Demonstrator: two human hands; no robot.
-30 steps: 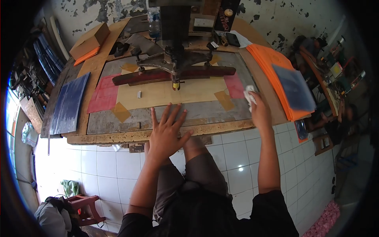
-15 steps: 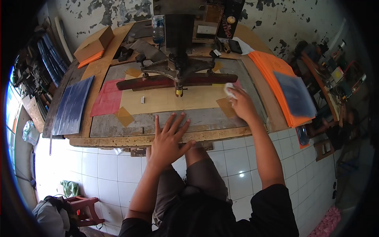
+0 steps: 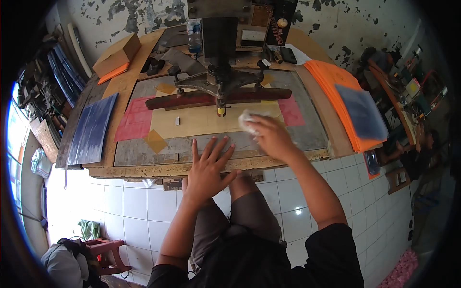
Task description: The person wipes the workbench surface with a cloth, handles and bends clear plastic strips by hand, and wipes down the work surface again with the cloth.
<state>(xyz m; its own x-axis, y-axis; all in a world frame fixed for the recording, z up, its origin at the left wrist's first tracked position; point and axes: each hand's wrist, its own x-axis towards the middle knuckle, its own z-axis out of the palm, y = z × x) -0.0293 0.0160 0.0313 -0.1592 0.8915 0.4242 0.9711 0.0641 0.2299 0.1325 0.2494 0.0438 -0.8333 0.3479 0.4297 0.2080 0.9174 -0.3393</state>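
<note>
The right hand [image 3: 272,137] grips a crumpled white wad [image 3: 246,119] at a flat pale-yellow sheet [image 3: 199,121]; the left hand [image 3: 206,174], empty, splayed, rests on the scuffed grey counter [image 3: 307,142].

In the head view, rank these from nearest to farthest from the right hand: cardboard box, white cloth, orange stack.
1. White cloth: held in the right hand.
2. Orange stack: over to that hand's right.
3. Cardboard box: back left.

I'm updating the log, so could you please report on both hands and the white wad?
Left hand spread at grey board's near edge. Right hand holding white wad over yellow sheet. Reddish bar across sheet; contact unclear.
</note>
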